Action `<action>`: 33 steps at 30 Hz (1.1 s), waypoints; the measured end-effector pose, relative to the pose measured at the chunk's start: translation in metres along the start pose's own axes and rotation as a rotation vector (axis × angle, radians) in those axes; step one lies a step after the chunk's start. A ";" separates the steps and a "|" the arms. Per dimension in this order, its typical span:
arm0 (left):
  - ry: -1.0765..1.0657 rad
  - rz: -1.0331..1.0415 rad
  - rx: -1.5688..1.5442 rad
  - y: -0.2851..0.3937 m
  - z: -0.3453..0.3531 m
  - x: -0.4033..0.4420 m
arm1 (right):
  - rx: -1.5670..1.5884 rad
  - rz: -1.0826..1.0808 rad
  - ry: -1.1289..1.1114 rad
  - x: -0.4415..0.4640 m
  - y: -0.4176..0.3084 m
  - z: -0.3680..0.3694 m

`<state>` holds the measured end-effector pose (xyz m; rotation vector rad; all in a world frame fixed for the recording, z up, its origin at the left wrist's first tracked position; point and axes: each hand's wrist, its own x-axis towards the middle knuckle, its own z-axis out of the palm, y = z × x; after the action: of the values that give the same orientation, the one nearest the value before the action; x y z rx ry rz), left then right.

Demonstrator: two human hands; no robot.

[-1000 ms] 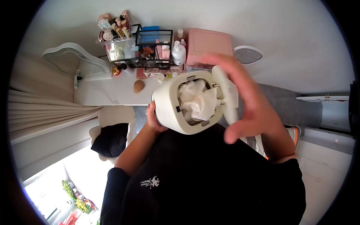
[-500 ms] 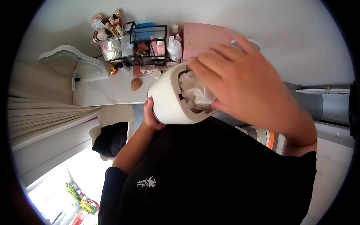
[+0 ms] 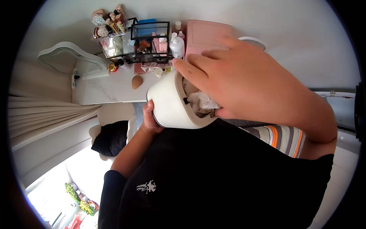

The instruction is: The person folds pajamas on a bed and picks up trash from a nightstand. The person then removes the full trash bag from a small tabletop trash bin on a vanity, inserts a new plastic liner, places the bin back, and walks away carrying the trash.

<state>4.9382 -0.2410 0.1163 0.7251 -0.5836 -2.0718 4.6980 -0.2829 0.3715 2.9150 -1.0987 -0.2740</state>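
Cream bin [image 3: 167, 100]: held in the air at the front edge of the marbled dressing table [image 3: 105, 90], just before the black shirt [image 3: 213, 171]; tilted, its mouth turned toward the right hand.
Left hand [image 3: 151, 119]: wrapped round the base at the side, thumb pressed flat on the wall; the other fingers go under or behind it and cannot be made out.
Right hand [image 3: 249, 82]: spans the mouth, palm down. The fingers are somewhat spread and slightly bent, one reaching past the far rim, the thumb low by the near rim. Whether they pinch anything is hidden.
Crumpled tissue [image 3: 203, 101]: white, loosely bunched inside the mouth, partly under the right hand; likely soft, almost weightless, easily squashed or torn, best taken by a raised fold.
Rim [image 3: 193, 117]: rounded, with a small black clip [image 3: 186, 100] on its inner side; probably stiff enough to pinch between thumb and finger.
Bin's handling: looks like smooth, hard plastic, so probably light and stiff but a little slippery; the broad base suits a full-hand hold, and too steep a tilt could spill the tissue.
Dressing table's back: black-framed organizer [image 3: 150, 39], white pump bottle [image 3: 177, 47] beside it, then a pink box [image 3: 206, 32].
Front edge, left of the bin: brown egg-shaped sponge [image 3: 137, 82], well apart from both hands.
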 end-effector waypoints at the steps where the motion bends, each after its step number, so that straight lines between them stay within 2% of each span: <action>1: -0.002 -0.002 0.001 0.001 0.002 0.000 | 0.023 -0.012 -0.073 0.001 -0.001 -0.002; 4: -0.010 -0.028 -0.027 0.001 0.004 0.000 | 0.090 0.011 -0.181 0.006 0.001 -0.006; 7: -0.017 -0.048 -0.025 -0.003 -0.001 0.002 | 0.064 -0.034 -0.050 -0.002 0.008 0.011; 11: 0.001 -0.077 -0.003 -0.002 0.001 0.004 | 0.016 -0.085 -0.067 0.003 0.012 0.016; 17: -0.030 -0.116 0.001 -0.001 0.005 0.005 | 0.098 -0.033 -0.143 0.005 0.010 0.020; 22: -0.030 -0.135 0.027 0.001 0.009 0.004 | 0.119 -0.031 -0.063 0.003 0.010 0.028; 23: -0.025 -0.132 -0.054 0.001 0.010 0.005 | 0.115 -0.034 -0.063 0.004 0.013 0.028; 25: -0.020 -0.118 -0.136 0.003 0.011 0.007 | -0.028 0.068 0.074 0.009 0.019 0.027; 26: -0.014 -0.112 -0.084 0.004 0.012 0.006 | -0.029 0.064 0.073 0.008 0.023 0.026; 28: -0.012 -0.095 -0.032 0.006 0.013 0.008 | 0.110 0.062 -0.073 0.007 0.033 0.018; 33: -0.066 -0.074 0.007 0.004 0.009 0.009 | 0.083 0.005 -0.072 0.014 0.038 0.007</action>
<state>4.9302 -0.2492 0.1230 0.6932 -0.6098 -2.1698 4.6824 -0.3201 0.3654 2.9969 -1.1542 -0.3439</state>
